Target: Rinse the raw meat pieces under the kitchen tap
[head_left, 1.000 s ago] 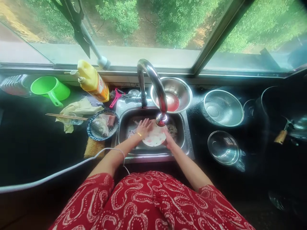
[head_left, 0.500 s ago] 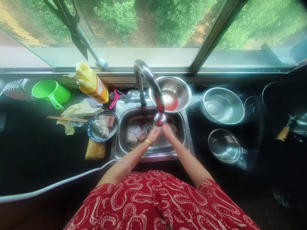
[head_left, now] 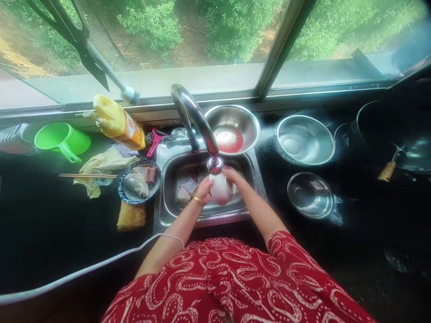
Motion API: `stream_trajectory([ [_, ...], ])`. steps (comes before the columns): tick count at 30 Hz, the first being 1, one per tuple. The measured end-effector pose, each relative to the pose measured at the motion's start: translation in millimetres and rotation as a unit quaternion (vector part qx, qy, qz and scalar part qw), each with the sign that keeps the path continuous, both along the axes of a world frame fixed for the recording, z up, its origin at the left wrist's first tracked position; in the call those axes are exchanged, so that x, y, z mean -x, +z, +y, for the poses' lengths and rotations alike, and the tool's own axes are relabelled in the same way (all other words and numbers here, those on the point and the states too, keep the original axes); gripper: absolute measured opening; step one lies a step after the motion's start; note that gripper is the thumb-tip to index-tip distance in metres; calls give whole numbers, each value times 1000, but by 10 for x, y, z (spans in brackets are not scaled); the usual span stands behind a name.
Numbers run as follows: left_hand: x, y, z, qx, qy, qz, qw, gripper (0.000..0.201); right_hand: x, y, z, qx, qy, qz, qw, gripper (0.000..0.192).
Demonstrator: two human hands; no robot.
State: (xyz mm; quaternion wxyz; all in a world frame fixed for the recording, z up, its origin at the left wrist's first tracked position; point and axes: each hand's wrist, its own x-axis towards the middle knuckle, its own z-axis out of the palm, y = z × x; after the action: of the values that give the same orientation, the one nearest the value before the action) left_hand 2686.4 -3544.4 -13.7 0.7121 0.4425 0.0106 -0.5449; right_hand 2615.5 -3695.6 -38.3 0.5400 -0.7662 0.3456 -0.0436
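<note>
Under the spout of the curved tap (head_left: 193, 110), both hands hold a pale, pinkish-white piece of fish (head_left: 220, 190) above the sink (head_left: 235, 217). My left hand (head_left: 203, 190) grips its left side, with a yellow bracelet at the wrist. My right hand (head_left: 233, 175) is closed at its upper right edge, fingertips partly hidden. Grey-skinned fish pieces (head_left: 183, 196) lie in the sink left of my left hand. A blue-rimmed plate (head_left: 120, 190) on the left carries a fish head (head_left: 134, 185) and a pink fish chunk (head_left: 150, 174).
A steel basin (head_left: 251, 123) with reddish liquid stands behind the tap. On the right are a strainer (head_left: 305, 141) and a glass bowl (head_left: 311, 195). Leftward are a yellow bottle (head_left: 119, 123), pink peeler (head_left: 155, 141), chopsticks (head_left: 87, 176), sponge (head_left: 131, 215) and green dipper (head_left: 63, 139). A white cable (head_left: 101, 264) crosses my left forearm.
The fish piece, largely hidden behind my hands before, now shows raised beneath the tap. My hands have spread slightly around it. The whole view has shifted a little.
</note>
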Motion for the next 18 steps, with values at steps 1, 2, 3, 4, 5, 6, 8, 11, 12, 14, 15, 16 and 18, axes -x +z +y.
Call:
stream_trajectory([
  [1, -39, 3, 14, -8, 16, 9, 1000, 40, 63, -70, -17, -49, -28, -19, 998, 40],
  [2, -86, 4, 21, -19, 37, 19, 999, 36, 135, -145, 14, -91, -63, -42, 993, 45],
  [3, -140, 4, 17, -32, 61, 32, 997, 33, 207, -220, 89, -123, -105, -68, 985, 49],
  [4, -196, 3, 4, -46, 85, 46, 994, 29, 271, -289, 201, -139, -145, -95, 975, 53],
  [5, -248, 0, -19, -61, 109, 60, 990, 27, 322, -344, 343, -129, -180, -121, 968, 56],
  [6, -290, -5, -49, -76, 130, 71, 986, 25, 355, -382, 503, -107, -211, -147, 960, 57],
  [8, -325, -21, -118, -105, 163, 83, 978, 23, 357, -390, 827, -8, -226, -166, 960, 58],
  [11, -236, -49, -176, -122, 186, 43, 974, 19, 205, -242, 1092, 151, -118, -127, 973, 50],
  [12, -185, -54, -169, -112, 173, 19, 978, 17, 128, -170, 1074, 173, -69, -114, 976, 46],
  [14, -91, -48, -115, -79, 117, -16, 990, 16, -16, -44, 876, 159, -4, -96, 983, 38],
  [15, -59, -36, -74, -63, 81, -21, 994, 18, -67, -6, 719, 121, 4, -88, 989, 34],
  [16, -39, -20, -30, -52, 50, -21, 997, 23, -96, 9, 551, 62, -6, -80, 995, 30],
  [18, -27, 19, 46, -42, 17, -15, 999, 33, -83, -35, 268, -93, -48, -82, 991, 24],
])
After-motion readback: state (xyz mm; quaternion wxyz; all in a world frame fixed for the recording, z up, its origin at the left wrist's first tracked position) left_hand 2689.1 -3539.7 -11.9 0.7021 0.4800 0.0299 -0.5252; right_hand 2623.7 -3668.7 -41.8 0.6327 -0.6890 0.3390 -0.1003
